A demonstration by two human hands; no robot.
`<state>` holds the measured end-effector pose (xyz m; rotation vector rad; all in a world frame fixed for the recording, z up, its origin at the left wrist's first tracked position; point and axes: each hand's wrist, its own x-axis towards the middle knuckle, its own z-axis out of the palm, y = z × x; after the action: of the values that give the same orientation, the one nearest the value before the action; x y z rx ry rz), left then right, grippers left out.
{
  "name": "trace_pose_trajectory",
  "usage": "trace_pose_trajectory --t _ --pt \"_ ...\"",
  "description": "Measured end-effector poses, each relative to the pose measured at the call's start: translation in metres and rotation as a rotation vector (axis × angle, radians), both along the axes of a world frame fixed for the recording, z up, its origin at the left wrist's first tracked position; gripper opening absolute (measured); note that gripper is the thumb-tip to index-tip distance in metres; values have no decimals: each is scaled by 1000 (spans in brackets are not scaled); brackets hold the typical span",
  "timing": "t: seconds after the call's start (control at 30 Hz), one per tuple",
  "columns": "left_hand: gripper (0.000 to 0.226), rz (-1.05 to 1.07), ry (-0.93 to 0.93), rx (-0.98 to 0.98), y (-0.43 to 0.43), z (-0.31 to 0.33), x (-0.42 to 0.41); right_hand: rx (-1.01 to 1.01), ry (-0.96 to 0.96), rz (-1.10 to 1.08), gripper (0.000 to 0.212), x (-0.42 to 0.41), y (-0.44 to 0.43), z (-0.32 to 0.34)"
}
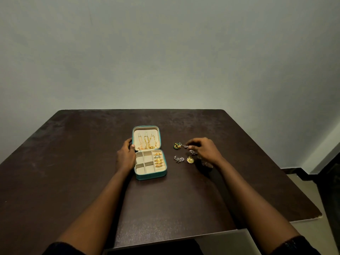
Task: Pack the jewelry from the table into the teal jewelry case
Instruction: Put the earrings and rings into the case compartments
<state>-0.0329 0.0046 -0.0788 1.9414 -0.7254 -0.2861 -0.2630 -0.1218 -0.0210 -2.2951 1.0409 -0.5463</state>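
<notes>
The teal jewelry case [151, 176] lies open mid-table, its cream lid [145, 130] holding gold chains [148, 142] and its right slots holding several gold rings [158, 160]. My left hand [127, 155] rests against the case's left side at the hinge. Right of the case lie a green and gold earring [177, 145], a silver earring [178, 159] and a gold flower earring [190, 160]. My right hand [206, 150] hovers over them, fingertips pinched on a small silver earring [184, 145]. Another dark silver piece [193, 152] sits under the fingers.
The dark brown table [73, 181] ends at a pale wall behind. Its right edge drops to a light floor [301, 183] and a dark fixture [331, 181]. More silver jewelry [207, 164] lies partly hidden beneath my right wrist.
</notes>
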Motion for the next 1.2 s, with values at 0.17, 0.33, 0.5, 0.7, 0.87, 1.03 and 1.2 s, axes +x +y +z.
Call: trace_pose_trajectory --t 0.17,0.33,0.5,0.7,0.87,1.03,1.2 --pt "39 -1 -1 16 -1 0 1 92 -81 -198 20 -42 -24 14" --pt "38 -2 -5 -1 0 0 0 282 172 -55 17 -67 -25 9" --pt "39 -1 -3 -10 1 2 -4 298 327 33 14 -65 -13 -2" --pt "39 4 -7 -12 1 2 -4 279 260 -76 24 -68 -20 0" --pt "38 10 -14 -3 1 2 -3 168 302 -173 25 -65 -26 -7" --pt "38 18 -19 6 1 3 -3 -17 358 -188 31 -53 -19 -15" --pt "39 10 -16 11 0 2 -2 -47 373 -94 33 -40 -7 -16"
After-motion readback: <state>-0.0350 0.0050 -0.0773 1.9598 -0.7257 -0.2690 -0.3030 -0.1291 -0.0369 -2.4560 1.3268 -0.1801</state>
